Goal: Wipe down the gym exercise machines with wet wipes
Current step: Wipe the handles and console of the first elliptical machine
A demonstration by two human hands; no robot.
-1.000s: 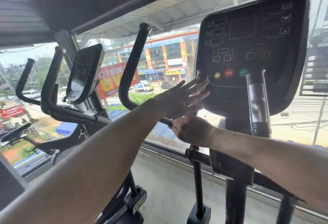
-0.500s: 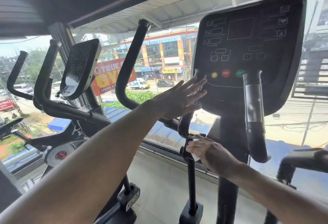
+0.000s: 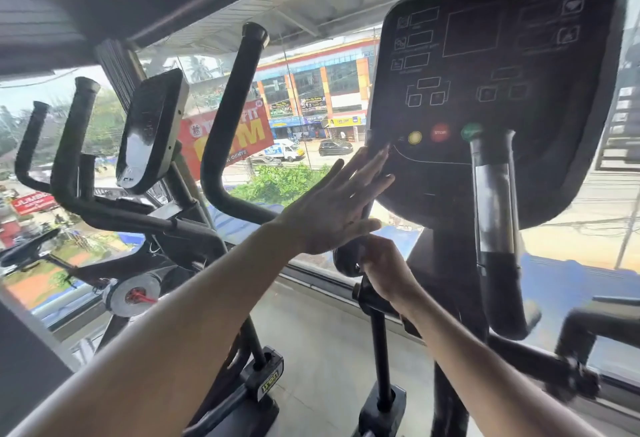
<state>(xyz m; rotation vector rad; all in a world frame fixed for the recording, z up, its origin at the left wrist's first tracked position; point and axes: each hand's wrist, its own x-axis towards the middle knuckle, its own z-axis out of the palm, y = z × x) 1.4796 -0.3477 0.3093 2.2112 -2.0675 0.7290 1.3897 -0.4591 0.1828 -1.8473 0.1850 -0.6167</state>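
Observation:
The elliptical's black console with yellow, red and green buttons fills the upper right. My left hand is stretched out flat, fingers straight, their tips touching the console's lower left edge. Just below it my right hand is curled round the bend of the black handlebar, where it meets its upright post. The wet wipe is hidden under that palm. A grip bar with a silver sensor band rises in front of the console.
A second machine stands to the left, with its own console and a tall curved handle. Behind both runs a big window onto a street. Grey floor lies between the machine bases.
My right hand slid down the post, where a white wipe showed under its fingers, then back up to the handlebar bend. My left hand stayed flat at the console's edge.

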